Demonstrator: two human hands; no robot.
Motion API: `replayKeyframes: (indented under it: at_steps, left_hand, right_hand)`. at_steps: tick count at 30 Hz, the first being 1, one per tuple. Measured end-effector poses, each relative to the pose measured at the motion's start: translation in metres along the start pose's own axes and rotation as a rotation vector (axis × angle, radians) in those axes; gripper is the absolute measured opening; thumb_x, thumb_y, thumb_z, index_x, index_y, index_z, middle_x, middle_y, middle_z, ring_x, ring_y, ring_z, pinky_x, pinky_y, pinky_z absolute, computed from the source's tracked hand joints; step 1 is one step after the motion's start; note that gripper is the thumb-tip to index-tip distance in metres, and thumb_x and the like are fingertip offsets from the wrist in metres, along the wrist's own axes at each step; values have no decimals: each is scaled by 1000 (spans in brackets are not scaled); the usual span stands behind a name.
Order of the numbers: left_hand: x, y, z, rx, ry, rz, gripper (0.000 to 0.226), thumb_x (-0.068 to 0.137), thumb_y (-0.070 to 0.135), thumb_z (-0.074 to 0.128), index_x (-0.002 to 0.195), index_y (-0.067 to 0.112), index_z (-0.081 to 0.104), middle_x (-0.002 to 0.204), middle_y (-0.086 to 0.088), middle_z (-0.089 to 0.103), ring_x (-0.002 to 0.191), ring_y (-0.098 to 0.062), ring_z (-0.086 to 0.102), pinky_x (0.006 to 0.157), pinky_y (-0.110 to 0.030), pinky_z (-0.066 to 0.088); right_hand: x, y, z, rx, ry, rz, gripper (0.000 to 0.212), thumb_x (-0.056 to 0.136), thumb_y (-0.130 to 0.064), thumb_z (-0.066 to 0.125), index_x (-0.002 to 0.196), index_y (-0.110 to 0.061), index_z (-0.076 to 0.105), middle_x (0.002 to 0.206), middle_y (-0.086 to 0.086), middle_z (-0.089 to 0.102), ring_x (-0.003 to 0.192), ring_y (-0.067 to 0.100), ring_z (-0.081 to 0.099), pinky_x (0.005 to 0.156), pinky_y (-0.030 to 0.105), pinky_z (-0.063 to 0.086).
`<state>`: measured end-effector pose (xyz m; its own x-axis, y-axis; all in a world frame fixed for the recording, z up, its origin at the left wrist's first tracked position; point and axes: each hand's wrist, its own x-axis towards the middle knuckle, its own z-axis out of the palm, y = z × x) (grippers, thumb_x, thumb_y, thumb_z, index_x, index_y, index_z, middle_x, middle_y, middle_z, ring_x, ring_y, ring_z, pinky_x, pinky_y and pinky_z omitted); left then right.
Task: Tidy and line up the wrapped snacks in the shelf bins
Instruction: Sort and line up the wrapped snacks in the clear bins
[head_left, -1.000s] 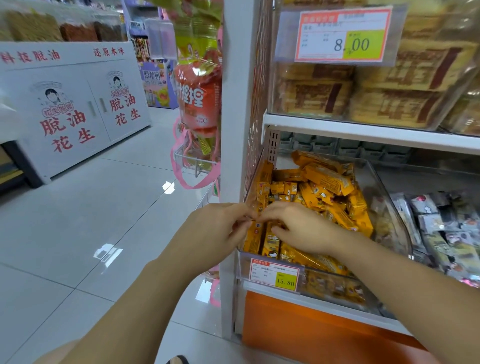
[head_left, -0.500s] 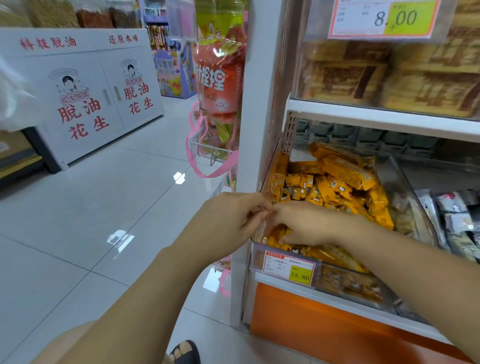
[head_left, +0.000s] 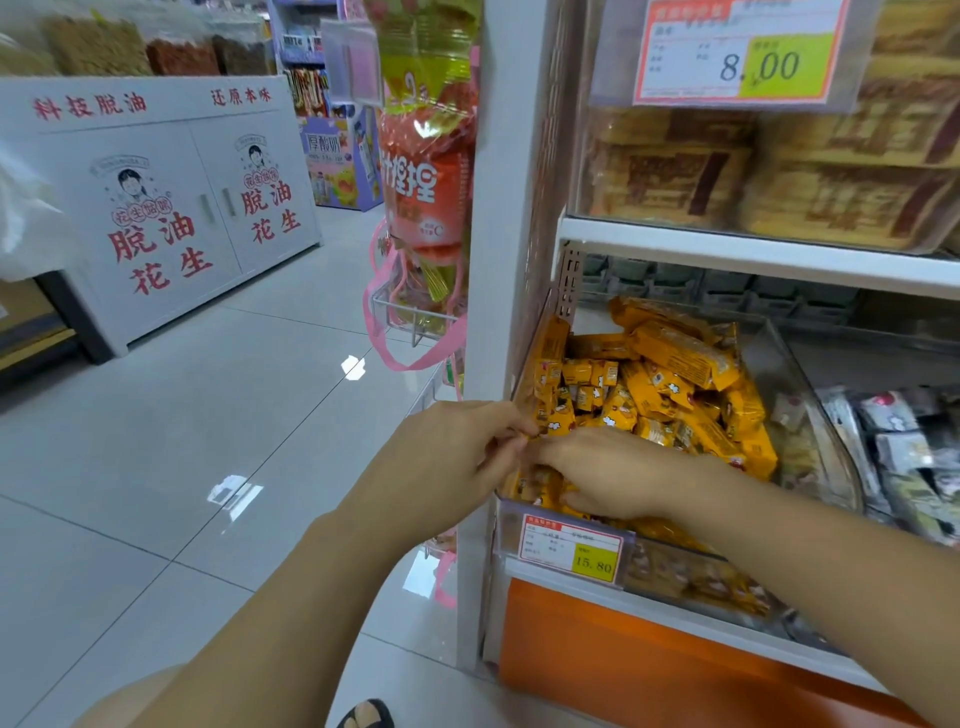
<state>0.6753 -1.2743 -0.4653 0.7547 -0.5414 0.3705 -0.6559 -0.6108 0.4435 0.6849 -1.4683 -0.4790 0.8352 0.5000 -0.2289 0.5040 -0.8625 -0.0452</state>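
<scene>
A clear plastic shelf bin (head_left: 821, 431) holds a heap of yellow wrapped snacks (head_left: 670, 384). Both my hands meet at its front left corner. My left hand (head_left: 457, 457) pinches the end of a yellow snack wrapper against the bin's left wall. My right hand (head_left: 613, 475) lies palm down on the front snacks, its fingers curled over them; what is under the palm is hidden. A price tag reading 15.80 (head_left: 571, 553) hangs on the bin's front.
To the right is a bin of grey and white wrapped snacks (head_left: 904, 457). The shelf above (head_left: 753, 254) carries tan packets and an 8.00 tag (head_left: 737, 52). Hanging orange snack bags (head_left: 431, 171) flank the white shelf post (head_left: 498, 260). A white display counter (head_left: 171, 208) stands across the tiled aisle.
The view has swung a little left and closer. Both hands stay together at the bin's front left corner, working the same yellow snacks with small finger shifts.
</scene>
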Motion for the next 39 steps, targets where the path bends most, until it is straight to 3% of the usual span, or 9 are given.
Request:
replayKeyframes:
  at_steps: [4, 9, 15, 20, 25, 27, 30, 33, 39]
  left_hand:
    - [0, 1, 0, -7, 1, 1, 23, 89, 31, 51, 105, 30, 67, 90, 10, 70, 77, -7, 62, 70, -35, 54]
    - [0, -1, -1, 10, -12, 9, 21, 91, 27, 53, 108, 30, 66, 91, 10, 70, 79, -9, 63, 70, -36, 54]
    - [1, 1, -3, 21, -18, 21, 20, 94, 24, 55, 110, 27, 67, 95, 10, 70, 81, -6, 63, 74, -31, 54]
    - [2, 2, -2, 26, -23, 17, 21, 94, 24, 55, 111, 27, 67, 96, 10, 71, 81, -4, 62, 72, -15, 46]
    - [5, 13, 0, -10, -35, 73, 18, 92, 20, 58, 107, 24, 68, 89, 7, 70, 76, -8, 62, 69, -27, 52]
    - [12, 20, 4, -38, -41, 100, 20, 92, 15, 59, 109, 20, 69, 94, 3, 71, 82, -11, 64, 74, -27, 52]
    - [27, 30, 17, 10, -201, 77, 28, 95, 12, 54, 120, 18, 64, 113, 1, 67, 102, -12, 61, 84, -10, 42]
    - [44, 36, 35, 144, -395, 38, 36, 97, 14, 51, 131, 24, 56, 131, -2, 56, 120, -18, 49, 98, -24, 37]
    - [73, 31, 65, 196, -547, -20, 40, 93, 9, 55, 132, 21, 55, 130, -7, 56, 117, -24, 51, 94, -31, 42]
  right_hand:
    - [5, 0, -2, -7, -43, -43, 47, 84, -5, 50, 124, -27, 56, 130, -5, 47, 110, 19, 51, 82, 35, 46]
    - [0, 4, -2, 98, 141, -3, 45, 85, -8, 61, 127, -23, 52, 125, -7, 40, 96, 7, 46, 77, 25, 41]
    - [-12, 20, -5, 371, 264, 237, 51, 87, -1, 50, 127, -32, 54, 94, -2, 66, 73, 14, 63, 61, 28, 53]
    - [-21, 13, -1, 127, 3, 239, 55, 80, -26, 72, 130, -31, 49, 122, -9, 52, 94, 3, 46, 80, 22, 45]
    - [-31, 16, -3, 471, 274, 261, 41, 79, -29, 74, 116, -35, 58, 104, -9, 63, 92, 2, 60, 83, 31, 53]
    - [-47, 23, -10, 451, 331, 309, 27, 81, -24, 72, 105, -31, 62, 97, -12, 61, 83, -1, 60, 75, 22, 53]
    - [-71, 30, -8, 265, 179, 369, 29, 80, -32, 73, 106, -26, 63, 97, -11, 60, 79, -1, 54, 66, 14, 44]
    - [-81, 28, 8, 241, 8, 428, 41, 78, -31, 73, 114, -22, 57, 103, -5, 60, 88, 10, 55, 73, 26, 49]
    - [-98, 40, -4, 601, 266, 444, 59, 78, -20, 69, 131, -25, 44, 90, -3, 62, 72, 5, 59, 63, 25, 50]
